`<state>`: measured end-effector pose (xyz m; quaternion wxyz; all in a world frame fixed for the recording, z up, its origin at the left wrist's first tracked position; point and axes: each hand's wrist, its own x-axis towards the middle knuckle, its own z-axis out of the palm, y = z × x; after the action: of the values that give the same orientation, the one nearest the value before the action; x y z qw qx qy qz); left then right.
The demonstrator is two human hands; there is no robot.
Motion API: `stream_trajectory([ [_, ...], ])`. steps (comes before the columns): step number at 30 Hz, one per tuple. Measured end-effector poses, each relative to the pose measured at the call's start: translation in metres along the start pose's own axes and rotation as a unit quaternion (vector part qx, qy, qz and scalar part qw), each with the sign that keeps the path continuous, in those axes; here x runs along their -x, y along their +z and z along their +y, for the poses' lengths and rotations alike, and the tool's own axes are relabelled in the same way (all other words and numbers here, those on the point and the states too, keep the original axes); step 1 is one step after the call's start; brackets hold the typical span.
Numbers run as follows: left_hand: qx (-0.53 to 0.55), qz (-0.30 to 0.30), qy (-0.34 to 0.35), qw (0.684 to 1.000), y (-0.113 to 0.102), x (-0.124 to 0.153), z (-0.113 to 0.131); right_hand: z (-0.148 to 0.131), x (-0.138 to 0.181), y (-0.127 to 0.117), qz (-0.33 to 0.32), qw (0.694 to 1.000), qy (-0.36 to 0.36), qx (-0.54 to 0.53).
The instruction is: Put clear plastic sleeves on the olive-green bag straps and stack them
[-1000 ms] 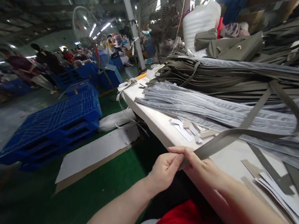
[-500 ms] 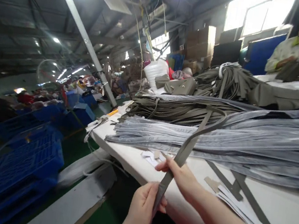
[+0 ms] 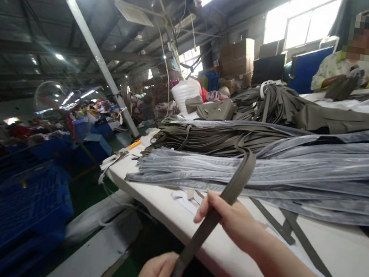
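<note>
A long olive-grey strap (image 3: 205,227) runs from the far bundle of dark straps (image 3: 202,134) down toward me. My left hand (image 3: 159,276), at the bottom of the view, is closed around its lower part. Farther up, my right hand (image 3: 225,214) grips the same strap between thumb and fingers, just over the table's near edge. The strap's lower end passes out of the picture below my left hand. Beneath the strap lies a layer of grey, light-edged strips (image 3: 302,186) spread across the white table (image 3: 339,240).
A co-worker (image 3: 351,66) sits at the far right, handling dark material. Dark flat strips (image 3: 312,257) and paper scraps (image 3: 184,199) lie on the tabletop. Blue plastic pallets (image 3: 13,215) are stacked on the floor at left. An olive bag (image 3: 218,110) stands behind the straps.
My left hand has moved down and left along the strap. The strap has turned to show its broad dark face. The view has shifted slightly to the right.
</note>
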<state>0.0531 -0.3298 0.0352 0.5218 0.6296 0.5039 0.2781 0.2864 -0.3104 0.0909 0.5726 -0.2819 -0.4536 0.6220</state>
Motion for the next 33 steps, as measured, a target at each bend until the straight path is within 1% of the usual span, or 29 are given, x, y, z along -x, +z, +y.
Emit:
stream_trajectory([
  [1,0.012,-0.001,-0.015,1.000,0.002,-0.003,0.000,0.004,-0.007,-0.006,0.012,0.999,0.017,0.040],
  [3,0.039,-0.006,-0.023,0.999,0.007,-0.010,0.002,0.018,-0.016,-0.013,0.022,0.994,0.037,0.102],
  [4,0.051,-0.007,-0.018,0.998,0.009,-0.014,0.004,0.028,-0.017,-0.012,0.021,0.991,0.042,0.128],
  [6,0.069,-0.009,-0.004,0.998,0.015,-0.024,0.006,0.048,-0.014,-0.005,-0.002,0.984,0.070,0.163],
  [9,0.073,-0.010,0.026,0.997,0.025,-0.035,0.006,0.078,-0.005,0.009,-0.055,0.978,0.146,0.138],
  [10,0.070,-0.008,0.034,0.997,0.027,-0.037,0.004,0.083,-0.004,0.011,-0.070,0.976,0.166,0.120],
  [11,0.062,-0.004,0.040,0.997,0.028,-0.038,0.001,0.085,-0.005,0.011,-0.073,0.977,0.174,0.099],
  [12,0.052,0.002,0.044,0.998,0.027,-0.038,-0.003,0.083,-0.007,0.008,-0.056,0.981,0.171,0.069],
  [13,0.038,0.006,0.044,0.998,0.025,-0.038,-0.007,0.077,-0.010,0.003,-0.027,0.986,0.159,0.027],
  [15,0.010,-0.001,0.037,0.999,0.019,-0.035,-0.016,0.055,-0.019,-0.015,0.049,0.989,0.115,-0.082],
  [16,0.006,-0.011,0.029,0.999,0.016,-0.033,-0.020,0.042,-0.023,-0.026,0.083,0.983,0.087,-0.135],
  [17,0.011,-0.025,0.020,0.999,0.014,-0.031,-0.023,0.030,-0.026,-0.036,0.104,0.978,0.060,-0.170],
  [19,0.036,-0.054,0.005,0.998,0.013,-0.027,-0.026,0.011,-0.030,-0.053,0.123,0.976,0.017,-0.180],
  [21,0.067,-0.073,0.002,0.995,0.016,-0.026,-0.024,0.002,-0.031,-0.063,0.130,0.981,-0.002,-0.142],
  [22,0.080,-0.079,0.003,0.994,0.018,-0.027,-0.021,0.001,-0.030,-0.065,0.129,0.985,-0.001,-0.115],
  [25,0.106,-0.078,0.014,0.991,0.025,-0.033,-0.010,0.007,-0.028,-0.061,0.111,0.993,0.024,-0.014],
  [28,0.110,-0.060,0.032,0.992,0.029,-0.044,0.002,0.023,-0.026,-0.046,0.080,0.992,0.035,0.096],
  [30,0.106,-0.046,0.049,0.992,0.032,-0.052,0.008,0.038,-0.023,-0.032,0.038,0.986,0.046,0.154],
  [32,0.101,-0.029,0.069,0.992,0.035,-0.056,0.011,0.054,-0.019,-0.018,-0.018,0.980,0.082,0.179],
  [33,0.100,-0.023,0.073,0.992,0.036,-0.057,0.011,0.060,-0.017,-0.014,-0.041,0.978,0.103,0.174],
])
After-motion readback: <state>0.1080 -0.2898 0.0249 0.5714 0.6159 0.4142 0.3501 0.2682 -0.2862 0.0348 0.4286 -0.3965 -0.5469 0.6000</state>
